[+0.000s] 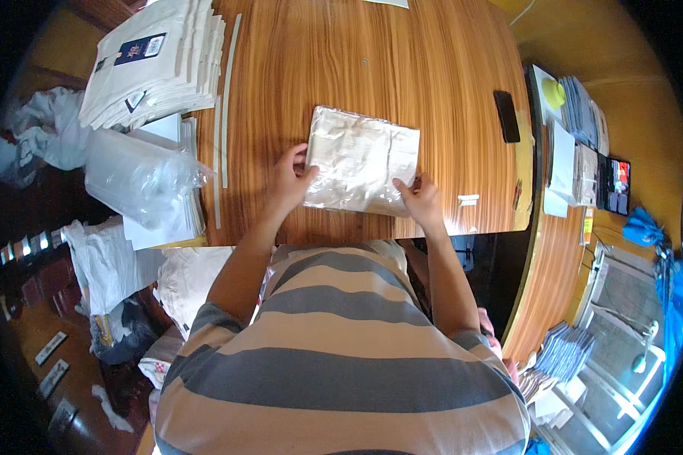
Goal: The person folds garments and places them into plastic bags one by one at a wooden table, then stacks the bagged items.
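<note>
A flat, clear plastic bag with a folded cream garment inside, a bagged garment, lies slightly tilted on the wooden table in front of me. Light glints off its wrinkled film. Along its left edge, my left hand grips it with the thumb on top and the fingers curled at the side. At the lower right corner, my right hand pinches it, the thumb pressed on the film. The fingertips under the bag are hidden.
A tall stack of folded cream garments with a dark tag stands at the far left. Nearer lies a bundle of clear plastic bags on white sheets. Long pale strips lie beside them. A black phone rests at the right.
</note>
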A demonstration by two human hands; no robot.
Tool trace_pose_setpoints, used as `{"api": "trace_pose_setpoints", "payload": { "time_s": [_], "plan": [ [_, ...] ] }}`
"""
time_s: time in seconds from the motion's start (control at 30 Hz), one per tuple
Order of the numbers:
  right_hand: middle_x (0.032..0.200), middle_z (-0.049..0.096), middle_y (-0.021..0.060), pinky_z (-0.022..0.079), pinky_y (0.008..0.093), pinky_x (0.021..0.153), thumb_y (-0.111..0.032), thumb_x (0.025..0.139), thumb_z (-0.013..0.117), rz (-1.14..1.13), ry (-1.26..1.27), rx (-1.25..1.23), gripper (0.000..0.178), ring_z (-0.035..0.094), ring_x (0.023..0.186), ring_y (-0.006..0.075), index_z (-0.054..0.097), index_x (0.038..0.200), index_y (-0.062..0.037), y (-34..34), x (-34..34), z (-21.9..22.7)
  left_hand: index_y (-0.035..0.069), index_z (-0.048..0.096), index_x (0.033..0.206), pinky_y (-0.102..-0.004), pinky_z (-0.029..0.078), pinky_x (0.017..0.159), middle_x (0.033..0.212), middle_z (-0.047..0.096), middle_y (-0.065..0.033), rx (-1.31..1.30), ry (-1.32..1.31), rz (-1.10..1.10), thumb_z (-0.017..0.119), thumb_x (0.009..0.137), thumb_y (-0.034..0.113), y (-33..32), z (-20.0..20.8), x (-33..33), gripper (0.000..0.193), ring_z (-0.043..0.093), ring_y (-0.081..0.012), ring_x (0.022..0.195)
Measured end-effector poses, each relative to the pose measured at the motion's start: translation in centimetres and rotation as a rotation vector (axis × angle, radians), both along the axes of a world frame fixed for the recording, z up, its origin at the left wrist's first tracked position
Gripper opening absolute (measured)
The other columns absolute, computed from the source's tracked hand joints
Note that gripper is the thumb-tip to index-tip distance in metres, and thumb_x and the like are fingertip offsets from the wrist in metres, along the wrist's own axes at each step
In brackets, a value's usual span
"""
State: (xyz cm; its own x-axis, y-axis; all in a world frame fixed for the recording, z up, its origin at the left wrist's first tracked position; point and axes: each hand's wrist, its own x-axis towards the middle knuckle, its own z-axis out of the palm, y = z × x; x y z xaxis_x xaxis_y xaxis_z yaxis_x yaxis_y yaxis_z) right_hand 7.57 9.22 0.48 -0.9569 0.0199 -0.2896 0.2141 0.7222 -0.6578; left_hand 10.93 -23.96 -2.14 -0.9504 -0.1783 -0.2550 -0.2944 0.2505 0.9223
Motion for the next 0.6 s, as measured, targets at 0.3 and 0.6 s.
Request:
{"api": "trace_pose_setpoints", "payload": {
  "time_s": [0.3, 0.6],
  "plan": [
    [0.108, 0.072, 0.0217, 0.057, 0.0495, 0.088, -0.038, 0.087, 0.084, 0.103, 0.356, 0.132, 0.05, 0.069, 0.1, 0.0416, 0.07, 0.115, 0.0005, -5.5, -4.4, 3.2, -0.005, 0.055, 0.134, -0.0397, 0.07, 0.065, 0.122, 0.071, -0.0191, 0.373, -0.311, -0.18, 0.076, 0.097, 0.012, 1.9, 2.6, 1.7, 0.046, 0.076, -0.0289, 0.101],
    [0.123, 0.069, 0.0161, 0.046, 0.045, 0.111, -0.039, 0.086, 0.085, 1.101, 0.382, 0.143, 0.037, 0.057, 0.129, 0.0334, 0.075, 0.109, -0.0116, -10.6, -8.5, 1.4, -0.001, 0.074, 0.111, -0.0337, 0.056, 0.067, 0.081, 0.075, -0.0085, 0.151, -0.477, -0.479, 0.068, 0.105, 0.031, 2.1, 6.2, 5.0, 0.032, 0.069, -0.0157, 0.07]
  ]
}}
